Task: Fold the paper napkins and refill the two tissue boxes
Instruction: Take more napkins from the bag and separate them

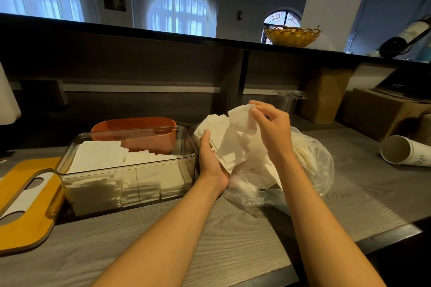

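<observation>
Left hand (211, 161) grips soft white napkin stack (224, 142) above crinkled clear plastic bag (310, 170); right hand (270, 128) pinches top sheet's corner. Rectangular clear tissue box (130, 170) beside, holding folded napkins.

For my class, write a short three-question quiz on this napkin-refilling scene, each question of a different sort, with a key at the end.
1. True or false: the clear tissue box already holds folded napkins.
2. Which hand pinches the top napkin of the napkin stack? A) left hand B) right hand
3. Fill in: the paper cup near the right edge of the counter lies on its ____.

Key
1. True; white folded napkins fill it.
2. B; the right hand's fingers pinch its upper edge while the left hand holds the stack from below.
3. side.
</observation>
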The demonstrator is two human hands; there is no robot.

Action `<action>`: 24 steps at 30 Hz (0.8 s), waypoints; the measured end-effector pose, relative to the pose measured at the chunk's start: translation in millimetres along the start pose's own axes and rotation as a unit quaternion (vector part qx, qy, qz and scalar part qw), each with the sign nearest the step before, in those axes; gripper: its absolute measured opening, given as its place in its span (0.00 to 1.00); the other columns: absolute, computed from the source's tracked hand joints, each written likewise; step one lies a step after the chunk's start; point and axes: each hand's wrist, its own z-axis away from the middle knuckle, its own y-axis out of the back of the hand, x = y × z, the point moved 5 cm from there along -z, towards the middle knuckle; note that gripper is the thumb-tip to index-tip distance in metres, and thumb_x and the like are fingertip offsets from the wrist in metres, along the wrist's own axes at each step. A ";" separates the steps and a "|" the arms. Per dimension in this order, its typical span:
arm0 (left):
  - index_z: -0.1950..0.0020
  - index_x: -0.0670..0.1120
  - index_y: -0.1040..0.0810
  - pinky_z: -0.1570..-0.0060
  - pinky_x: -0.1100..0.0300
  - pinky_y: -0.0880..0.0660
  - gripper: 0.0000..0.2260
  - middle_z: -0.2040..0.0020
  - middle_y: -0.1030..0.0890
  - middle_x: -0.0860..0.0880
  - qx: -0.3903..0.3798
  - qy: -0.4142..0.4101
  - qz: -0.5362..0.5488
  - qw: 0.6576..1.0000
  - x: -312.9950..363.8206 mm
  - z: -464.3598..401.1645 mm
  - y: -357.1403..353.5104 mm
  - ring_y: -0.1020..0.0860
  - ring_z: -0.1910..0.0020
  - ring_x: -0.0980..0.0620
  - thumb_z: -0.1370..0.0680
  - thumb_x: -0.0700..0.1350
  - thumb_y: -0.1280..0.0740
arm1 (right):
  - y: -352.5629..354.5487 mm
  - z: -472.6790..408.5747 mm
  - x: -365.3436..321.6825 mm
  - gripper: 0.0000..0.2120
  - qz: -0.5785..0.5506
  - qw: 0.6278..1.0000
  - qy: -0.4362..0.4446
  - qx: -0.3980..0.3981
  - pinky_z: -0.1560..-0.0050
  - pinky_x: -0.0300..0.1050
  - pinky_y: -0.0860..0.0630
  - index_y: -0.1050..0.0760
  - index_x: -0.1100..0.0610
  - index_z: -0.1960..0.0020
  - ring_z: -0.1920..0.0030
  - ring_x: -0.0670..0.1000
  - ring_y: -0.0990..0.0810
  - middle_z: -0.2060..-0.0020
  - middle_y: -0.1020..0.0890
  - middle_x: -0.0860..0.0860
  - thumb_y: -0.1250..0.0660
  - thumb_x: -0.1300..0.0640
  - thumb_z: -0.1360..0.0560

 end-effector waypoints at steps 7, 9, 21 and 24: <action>0.30 0.52 0.24 0.42 0.46 0.22 0.25 0.40 0.16 0.44 0.009 -0.028 -0.021 0.999 -1.1 -3.4 2.1 0.19 0.41 0.42 0.19 0.64 0.44 | -8.4 6.2 -7.3 0.08 -0.125 0.990 -0.070 -0.009 0.56 0.41 0.19 0.21 0.51 0.52 0.58 0.46 0.18 0.60 0.18 0.45 0.38 0.55 0.18; 0.30 0.52 0.24 0.47 0.48 0.20 0.26 0.41 0.16 0.44 0.007 -0.025 -0.025 0.999 -0.9 -2.6 2.2 0.18 0.43 0.42 0.19 0.66 0.44 | -16.0 8.8 -5.8 0.08 -0.044 0.998 -0.043 -0.020 0.56 0.39 0.20 0.22 0.51 0.54 0.57 0.46 0.19 0.59 0.19 0.47 0.38 0.56 0.18; 0.31 0.52 0.27 0.45 0.42 0.20 0.14 0.41 0.18 0.44 -0.001 -0.029 -0.112 0.993 -3.3 -4.9 -1.0 0.19 0.43 0.41 0.17 0.48 0.37 | -35.9 12.8 27.8 0.11 0.127 0.986 -0.084 -0.064 0.58 0.36 0.31 0.24 0.56 0.45 0.57 0.42 0.25 0.58 0.24 0.43 0.44 0.54 0.16; 0.32 0.53 0.27 0.42 0.39 0.22 0.13 0.41 0.17 0.44 0.018 -0.023 -0.079 0.996 -2.1 -6.6 2.1 0.19 0.43 0.40 0.16 0.49 0.38 | -21.9 7.5 18.3 0.08 0.137 0.988 -0.061 -0.029 0.58 0.35 0.29 0.22 0.54 0.46 0.56 0.43 0.23 0.57 0.21 0.44 0.39 0.53 0.18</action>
